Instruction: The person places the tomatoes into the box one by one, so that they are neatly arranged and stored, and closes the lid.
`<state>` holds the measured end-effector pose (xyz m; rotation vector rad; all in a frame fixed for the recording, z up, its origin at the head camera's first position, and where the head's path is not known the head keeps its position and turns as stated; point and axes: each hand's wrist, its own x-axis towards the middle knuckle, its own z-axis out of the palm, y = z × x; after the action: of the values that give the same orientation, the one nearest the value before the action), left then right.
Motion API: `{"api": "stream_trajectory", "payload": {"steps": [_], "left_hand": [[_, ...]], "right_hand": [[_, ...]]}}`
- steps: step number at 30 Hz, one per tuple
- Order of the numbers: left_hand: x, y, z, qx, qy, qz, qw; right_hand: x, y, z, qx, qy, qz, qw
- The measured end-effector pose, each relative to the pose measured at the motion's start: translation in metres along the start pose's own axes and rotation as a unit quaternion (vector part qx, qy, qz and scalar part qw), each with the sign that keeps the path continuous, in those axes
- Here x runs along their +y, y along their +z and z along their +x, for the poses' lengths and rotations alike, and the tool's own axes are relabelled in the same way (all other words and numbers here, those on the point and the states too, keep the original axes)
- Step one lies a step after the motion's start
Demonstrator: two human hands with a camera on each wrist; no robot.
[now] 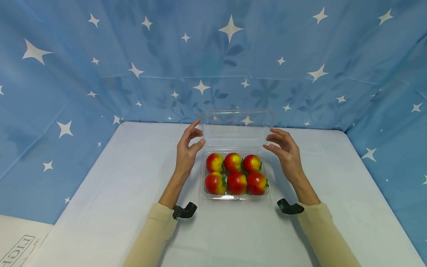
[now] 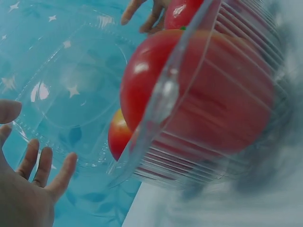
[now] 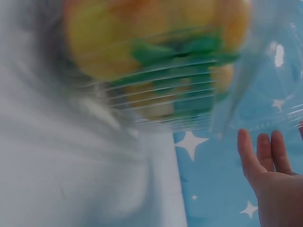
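Observation:
A clear plastic clamshell box (image 1: 235, 197) stands on the table with its lid (image 1: 233, 141) raised at the back. Inside sit several red-and-yellow fruits (image 1: 237, 183) in two rows, some showing green leaves. At the lid's left edge is my left hand (image 1: 187, 152), fingers spread and gently bent, fingertips close to the plastic. My right hand (image 1: 286, 152) mirrors it on the right edge, thumb apart from the fingers. In the left wrist view, the lid (image 2: 78, 85) lies just beyond the spread left fingers (image 2: 43, 165). The right fingers (image 3: 264, 153) reach up beside the lid in the right wrist view.
The box rests on a white-covered table (image 1: 133, 178). Behind and beside it hangs a blue curtain (image 1: 213, 63) with white stars, close to the raised lid. A pale printed sheet (image 1: 20, 241) shows at the lower left. Dark wrist bands (image 1: 185, 210) sit at both cuffs.

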<state>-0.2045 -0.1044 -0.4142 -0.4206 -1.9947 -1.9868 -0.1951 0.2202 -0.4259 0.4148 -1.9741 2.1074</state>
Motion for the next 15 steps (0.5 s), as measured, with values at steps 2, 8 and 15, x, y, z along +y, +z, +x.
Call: {"api": "stream_trajectory", "payload": {"steps": [2, 8, 15], "left_hand": [[0.0, 0.001, -0.001, 0.001, 0.002, -0.002, 1.0], [-0.001, 0.002, -0.002, 0.006, 0.011, -0.004, 0.9999], [-0.003, 0.001, -0.005, 0.01, 0.024, -0.001, 0.9997]], "right_hand": [[-0.004, 0.0, 0.001, -0.001, -0.009, 0.005, 1.0], [-0.017, 0.001, 0.004, -0.012, -0.037, 0.022, 0.999], [-0.029, 0.003, 0.005, -0.004, -0.039, 0.043, 0.998]]}}
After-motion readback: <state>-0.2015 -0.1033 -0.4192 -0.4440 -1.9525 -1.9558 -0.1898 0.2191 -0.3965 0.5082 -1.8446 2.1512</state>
